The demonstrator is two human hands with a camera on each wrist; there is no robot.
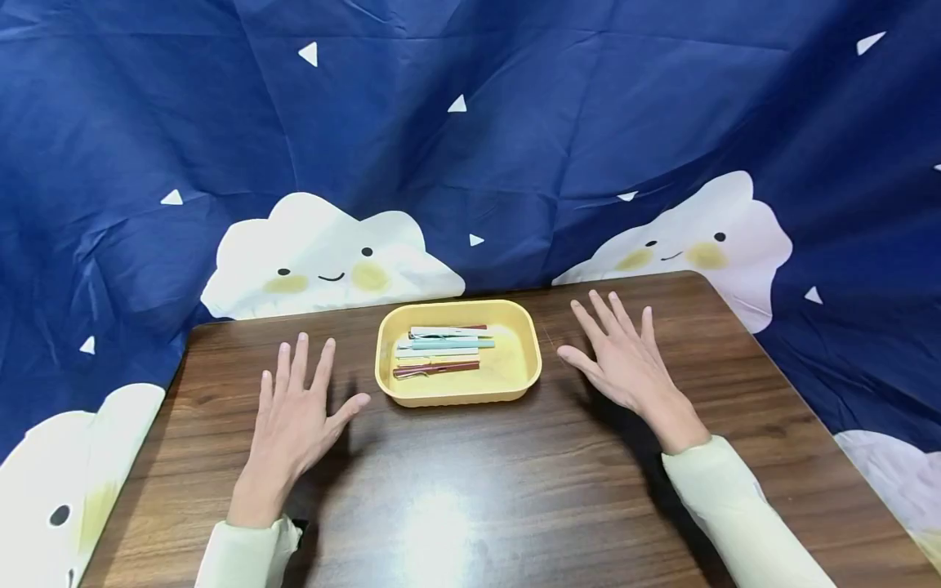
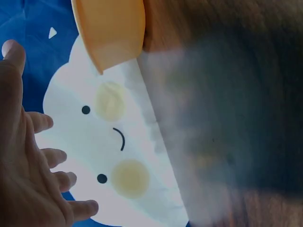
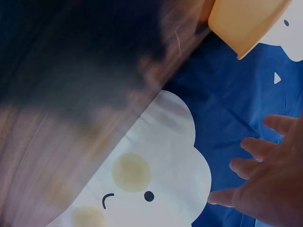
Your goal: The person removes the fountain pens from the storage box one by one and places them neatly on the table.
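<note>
The left hand is spread with its fingers straight, palm toward the desk, and grips nothing; the right hand is spread the same way, also holding nothing. Shadows fall off to the side of both, which suggests they hover rather than rest on the wood, though contact cannot be told for certain.

The yellow tray sits between the two hands, apart from both: rightward and a little ahead of the left palm, straight leftward of the right one. Its long axis runs across, from the left hand's side to the right hand's. The left thumb points at its near short end with only a slim gap; the right thumb stands slightly farther from the opposite end.

Inside, the pens lie roughly parallel to that axis, crowded toward the left hand, so that hand looks the nearer one to them. The dark red pen is closest to the person, the teal pen beyond it. Bare tray floor faces the right hand.
</note>
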